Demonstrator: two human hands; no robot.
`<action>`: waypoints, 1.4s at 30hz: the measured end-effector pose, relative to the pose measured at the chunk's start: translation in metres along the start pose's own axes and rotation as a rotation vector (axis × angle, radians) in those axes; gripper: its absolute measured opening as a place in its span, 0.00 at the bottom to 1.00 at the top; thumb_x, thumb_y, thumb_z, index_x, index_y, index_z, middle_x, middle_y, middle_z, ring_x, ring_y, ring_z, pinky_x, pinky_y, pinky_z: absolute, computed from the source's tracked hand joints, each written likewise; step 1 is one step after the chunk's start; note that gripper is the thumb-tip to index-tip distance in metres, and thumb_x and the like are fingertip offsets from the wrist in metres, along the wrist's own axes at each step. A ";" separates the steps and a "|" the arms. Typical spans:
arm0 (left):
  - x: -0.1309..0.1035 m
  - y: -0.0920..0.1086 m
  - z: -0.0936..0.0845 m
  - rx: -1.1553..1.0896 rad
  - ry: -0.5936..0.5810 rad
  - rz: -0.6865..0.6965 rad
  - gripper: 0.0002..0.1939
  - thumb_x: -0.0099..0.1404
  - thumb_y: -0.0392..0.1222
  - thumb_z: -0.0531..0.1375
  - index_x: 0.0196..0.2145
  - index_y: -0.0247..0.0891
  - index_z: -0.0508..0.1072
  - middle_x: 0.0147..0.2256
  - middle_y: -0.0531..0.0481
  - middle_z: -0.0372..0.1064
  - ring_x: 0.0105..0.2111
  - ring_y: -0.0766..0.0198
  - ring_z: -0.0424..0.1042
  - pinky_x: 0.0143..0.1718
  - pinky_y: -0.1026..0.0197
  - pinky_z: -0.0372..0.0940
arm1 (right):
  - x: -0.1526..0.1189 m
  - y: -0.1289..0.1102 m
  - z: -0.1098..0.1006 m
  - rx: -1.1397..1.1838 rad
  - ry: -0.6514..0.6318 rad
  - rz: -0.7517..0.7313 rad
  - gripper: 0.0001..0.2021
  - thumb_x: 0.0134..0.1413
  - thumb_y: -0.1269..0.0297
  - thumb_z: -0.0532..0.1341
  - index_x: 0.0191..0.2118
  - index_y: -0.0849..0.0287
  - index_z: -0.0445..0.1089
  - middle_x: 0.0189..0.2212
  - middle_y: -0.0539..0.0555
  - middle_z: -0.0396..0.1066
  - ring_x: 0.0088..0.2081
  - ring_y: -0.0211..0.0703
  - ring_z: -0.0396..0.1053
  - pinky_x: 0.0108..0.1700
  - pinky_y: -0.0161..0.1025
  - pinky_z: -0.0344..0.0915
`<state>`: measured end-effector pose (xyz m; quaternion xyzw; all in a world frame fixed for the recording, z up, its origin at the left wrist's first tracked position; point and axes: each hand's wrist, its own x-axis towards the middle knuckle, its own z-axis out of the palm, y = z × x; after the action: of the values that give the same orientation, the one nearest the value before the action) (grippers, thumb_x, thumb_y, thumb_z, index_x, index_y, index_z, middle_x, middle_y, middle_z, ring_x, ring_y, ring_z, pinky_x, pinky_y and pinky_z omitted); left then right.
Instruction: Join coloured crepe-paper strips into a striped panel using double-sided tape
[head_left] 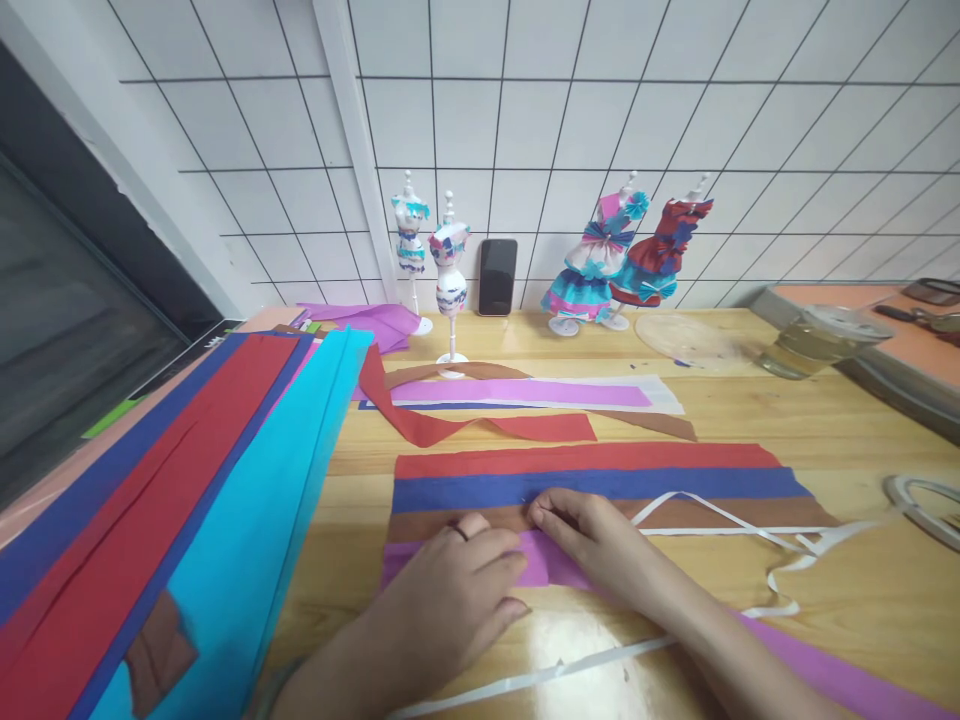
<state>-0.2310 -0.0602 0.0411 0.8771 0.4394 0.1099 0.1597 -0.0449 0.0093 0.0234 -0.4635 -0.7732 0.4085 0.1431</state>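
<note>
Joined strips of crepe paper lie in front of me: a red strip (585, 458), a blue strip (465, 492), a brown strip (427, 525) and, nearest me, a purple strip (536, 570). My left hand (461, 580), wearing a dark ring, rests on the purple strip with its fingers loosely extended. Just right of it, my right hand (581, 530) has thumb and forefinger pinched together at the brown strip's lower part. What sits between those fingertips is hidden. A thin white ribbon-like strip (720, 508) loops out beside my right hand.
Long turquoise paper (247, 510) and red paper (150, 480) cover the left side. Behind are loose strips, miniature dress forms (451, 290), dressed forms (592, 270) and a phone (497, 278). A cup (817, 345) and a white tape roll (926, 510) are right.
</note>
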 end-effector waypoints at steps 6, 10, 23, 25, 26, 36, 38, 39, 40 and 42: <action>0.006 0.005 0.017 0.053 -0.053 0.027 0.18 0.63 0.46 0.53 0.49 0.38 0.64 0.48 0.46 0.64 0.48 0.57 0.60 0.50 0.55 0.57 | 0.000 0.002 -0.001 0.020 0.003 -0.003 0.16 0.57 0.57 0.49 0.25 0.60 0.63 0.22 0.48 0.64 0.25 0.35 0.59 0.27 0.32 0.55; 0.007 0.005 0.016 0.027 -0.067 0.023 0.18 0.63 0.47 0.52 0.49 0.38 0.64 0.49 0.46 0.64 0.48 0.57 0.60 0.50 0.55 0.56 | 0.001 0.004 -0.001 0.047 0.021 0.009 0.19 0.58 0.54 0.47 0.23 0.59 0.60 0.20 0.47 0.59 0.24 0.34 0.55 0.27 0.32 0.54; 0.006 0.006 0.013 -0.004 -0.054 0.032 0.16 0.64 0.45 0.52 0.48 0.40 0.66 0.50 0.48 0.64 0.48 0.59 0.59 0.50 0.57 0.55 | 0.004 0.006 -0.007 0.253 -0.014 0.037 0.19 0.54 0.49 0.50 0.24 0.60 0.61 0.19 0.45 0.56 0.23 0.32 0.54 0.25 0.31 0.54; 0.006 0.005 0.013 0.002 -0.047 0.034 0.16 0.64 0.45 0.52 0.48 0.40 0.66 0.50 0.49 0.64 0.48 0.59 0.60 0.50 0.57 0.55 | 0.004 0.007 -0.007 0.318 -0.024 0.097 0.20 0.52 0.47 0.51 0.24 0.61 0.61 0.18 0.44 0.55 0.21 0.31 0.51 0.24 0.31 0.51; 0.006 0.005 0.012 0.004 -0.044 0.039 0.16 0.64 0.45 0.52 0.48 0.40 0.66 0.50 0.49 0.64 0.48 0.60 0.60 0.50 0.58 0.55 | 0.004 0.009 -0.008 0.355 -0.030 0.127 0.20 0.52 0.47 0.52 0.24 0.61 0.60 0.18 0.44 0.54 0.20 0.31 0.50 0.23 0.31 0.50; 0.004 0.004 0.014 0.000 -0.024 0.034 0.16 0.63 0.44 0.53 0.48 0.39 0.65 0.49 0.49 0.64 0.48 0.59 0.60 0.50 0.57 0.54 | 0.007 0.012 -0.010 0.558 -0.012 0.245 0.20 0.48 0.48 0.57 0.31 0.64 0.66 0.16 0.43 0.54 0.18 0.28 0.47 0.21 0.31 0.42; 0.003 0.003 0.015 0.004 -0.017 0.038 0.16 0.63 0.44 0.53 0.48 0.39 0.65 0.49 0.50 0.64 0.48 0.59 0.59 0.51 0.57 0.54 | 0.007 0.010 -0.012 0.597 -0.018 0.259 0.19 0.47 0.49 0.58 0.31 0.64 0.66 0.16 0.43 0.56 0.18 0.28 0.48 0.20 0.30 0.43; 0.003 0.003 0.016 0.004 -0.014 0.042 0.15 0.63 0.44 0.53 0.47 0.39 0.65 0.49 0.50 0.64 0.48 0.59 0.59 0.51 0.57 0.54 | 0.006 0.009 -0.012 0.629 -0.020 0.260 0.19 0.47 0.49 0.59 0.31 0.64 0.66 0.16 0.44 0.57 0.18 0.27 0.49 0.20 0.30 0.44; 0.002 0.002 0.017 0.003 -0.010 0.050 0.15 0.63 0.44 0.53 0.47 0.39 0.65 0.49 0.50 0.64 0.48 0.60 0.59 0.50 0.57 0.54 | 0.006 0.008 -0.013 0.669 -0.027 0.260 0.19 0.46 0.50 0.60 0.32 0.64 0.66 0.17 0.44 0.59 0.18 0.27 0.50 0.20 0.29 0.45; 0.002 0.000 0.018 0.004 0.004 0.069 0.14 0.63 0.44 0.53 0.46 0.39 0.65 0.50 0.51 0.63 0.48 0.60 0.59 0.50 0.57 0.55 | 0.006 0.008 -0.013 0.755 -0.050 0.268 0.19 0.44 0.51 0.62 0.32 0.64 0.66 0.18 0.46 0.63 0.18 0.27 0.53 0.20 0.29 0.47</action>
<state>-0.2237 -0.0621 0.0242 0.8918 0.4095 0.1162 0.1532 -0.0353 0.0225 0.0251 -0.4648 -0.5047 0.6901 0.2302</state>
